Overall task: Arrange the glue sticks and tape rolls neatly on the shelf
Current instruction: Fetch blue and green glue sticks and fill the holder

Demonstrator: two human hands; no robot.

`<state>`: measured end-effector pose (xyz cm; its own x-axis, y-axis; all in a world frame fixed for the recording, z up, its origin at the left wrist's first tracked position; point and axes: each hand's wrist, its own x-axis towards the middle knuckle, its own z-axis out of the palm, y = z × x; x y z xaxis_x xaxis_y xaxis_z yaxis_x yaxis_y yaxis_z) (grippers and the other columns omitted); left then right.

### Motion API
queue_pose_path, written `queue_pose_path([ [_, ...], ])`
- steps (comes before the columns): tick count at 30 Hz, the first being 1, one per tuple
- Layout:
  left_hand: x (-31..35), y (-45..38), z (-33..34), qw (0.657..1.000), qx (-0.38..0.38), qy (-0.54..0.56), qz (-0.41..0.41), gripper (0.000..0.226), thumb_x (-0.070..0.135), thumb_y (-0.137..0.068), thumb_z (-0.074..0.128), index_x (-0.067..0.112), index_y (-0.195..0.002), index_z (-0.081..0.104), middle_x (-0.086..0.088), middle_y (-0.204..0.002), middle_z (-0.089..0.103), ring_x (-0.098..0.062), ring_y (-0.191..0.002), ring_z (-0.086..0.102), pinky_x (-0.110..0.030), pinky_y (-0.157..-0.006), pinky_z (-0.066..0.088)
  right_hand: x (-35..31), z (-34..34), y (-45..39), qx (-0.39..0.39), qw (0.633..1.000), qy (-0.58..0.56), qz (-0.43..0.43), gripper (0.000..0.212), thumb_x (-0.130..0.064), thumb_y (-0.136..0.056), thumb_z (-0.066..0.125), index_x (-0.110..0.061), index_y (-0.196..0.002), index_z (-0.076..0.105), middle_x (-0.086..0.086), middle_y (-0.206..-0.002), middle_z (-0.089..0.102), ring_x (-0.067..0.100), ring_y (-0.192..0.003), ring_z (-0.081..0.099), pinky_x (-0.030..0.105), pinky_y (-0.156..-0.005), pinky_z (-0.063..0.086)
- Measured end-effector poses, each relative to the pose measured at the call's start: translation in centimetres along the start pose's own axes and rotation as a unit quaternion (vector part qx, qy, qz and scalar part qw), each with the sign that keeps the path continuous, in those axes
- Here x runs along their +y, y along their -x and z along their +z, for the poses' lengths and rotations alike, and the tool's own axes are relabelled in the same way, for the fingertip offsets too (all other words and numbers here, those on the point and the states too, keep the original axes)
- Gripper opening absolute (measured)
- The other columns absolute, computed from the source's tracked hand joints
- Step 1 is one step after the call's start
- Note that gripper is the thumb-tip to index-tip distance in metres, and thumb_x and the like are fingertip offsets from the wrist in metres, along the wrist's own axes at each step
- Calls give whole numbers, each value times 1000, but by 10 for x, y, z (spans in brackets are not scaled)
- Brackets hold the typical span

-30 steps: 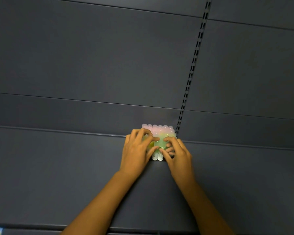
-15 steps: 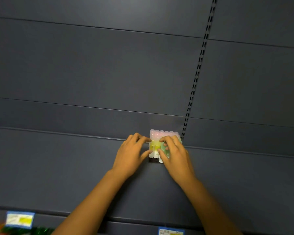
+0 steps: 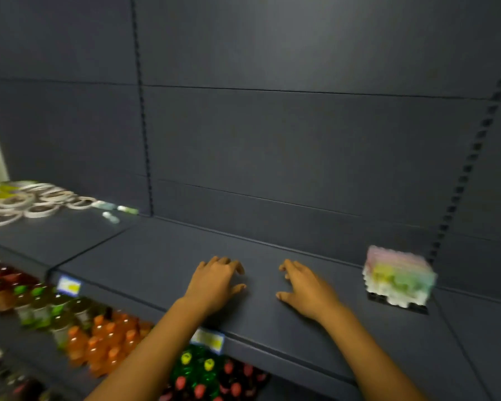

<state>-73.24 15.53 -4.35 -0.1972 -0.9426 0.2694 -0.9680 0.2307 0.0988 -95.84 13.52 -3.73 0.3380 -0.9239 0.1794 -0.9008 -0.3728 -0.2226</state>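
Glue sticks, small pastel plastic tubes packed upright in a tight block (image 3: 398, 274), stand at the back edge of the dark grey metal shelf (image 3: 162, 256), toward its right end. I judge them light, stiff and smooth, so they would slip or topple singly; I would take the block by its two side faces and squeeze evenly. Blur hides the caps. Loose white tape rolls (image 3: 26, 204) lie heaped at the far left back corner, flat, light, easy to pinch by the rim. My left hand (image 3: 216, 282) and right hand (image 3: 307, 290) hover over the front middle, fingers relaxed, holding nothing.
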Motion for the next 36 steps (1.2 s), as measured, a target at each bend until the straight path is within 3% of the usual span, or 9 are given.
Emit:
queue_pose_path([
  [9, -184, 97, -63, 996, 19, -4, -88, 39, 53, -92, 54, 33, -126, 52, 6, -126, 54, -19, -122, 46, -38, -97, 40, -192, 50, -53, -19, 993, -79, -88, 47, -38, -86, 71, -23, -123, 47, 0, -124, 53, 23, -112, 56, 41, -93, 49],
  [15, -262, 136, -86, 990, 33, 0, -137, 41, 54, -91, 55, 32, -126, 52, 6, -124, 55, -16, -117, 50, -36, -93, 47, -280, 76, -86, -31, 987, -91, -125, 45, -40, -89, 68, -24, -125, 45, -3, -127, 51, 20, -112, 55, 38, -91, 51],
  [24, -348, 120, -84, 984, 44, -6, -170, 39, 49, -93, 55, 30, -127, 52, 5, -124, 54, -17, -115, 51, -33, -89, 48, -342, 103, -172, -43, 981, -97, -164, 45, -40, -89, 68, -24, -124, 46, -3, -128, 51, 19, -112, 55, 37, -92, 51],
  [36, -445, 13, -82, 982, 70, -10, -174, 34, 42, -93, 58, 31, -125, 53, 5, -122, 55, -18, -114, 50, -35, -89, 49, -368, 119, -318, -11, 977, -101, -188, 45, -39, -89, 68, -24, -126, 48, -6, -123, 53, 14, -110, 56, 33, -89, 51],
])
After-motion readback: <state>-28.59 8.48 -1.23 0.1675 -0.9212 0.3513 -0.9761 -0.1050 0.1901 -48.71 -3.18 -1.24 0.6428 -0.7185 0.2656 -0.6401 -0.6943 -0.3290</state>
